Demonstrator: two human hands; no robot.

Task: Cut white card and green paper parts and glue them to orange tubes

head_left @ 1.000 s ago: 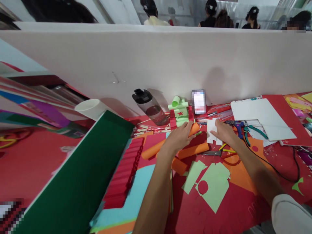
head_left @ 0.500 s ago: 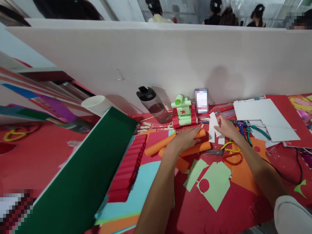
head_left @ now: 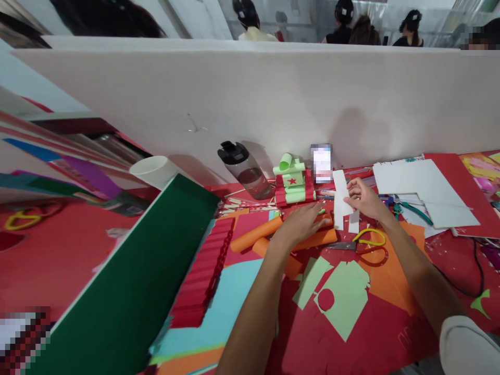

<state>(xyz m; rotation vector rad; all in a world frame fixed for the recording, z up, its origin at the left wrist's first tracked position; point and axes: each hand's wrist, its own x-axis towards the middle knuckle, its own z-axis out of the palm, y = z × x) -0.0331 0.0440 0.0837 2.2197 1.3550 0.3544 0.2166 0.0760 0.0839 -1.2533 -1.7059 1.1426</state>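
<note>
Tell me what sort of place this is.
Probably a paper-craft workspace: scissors and a cut pale-green sheet lie on a red surface, and the right hand holds a white paper strip.

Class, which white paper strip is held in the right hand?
The tallest strip, reaching highest in the picture: the right hand pinches its right edge. The shorter piece at lower right lies untouched, below that hand.
</note>
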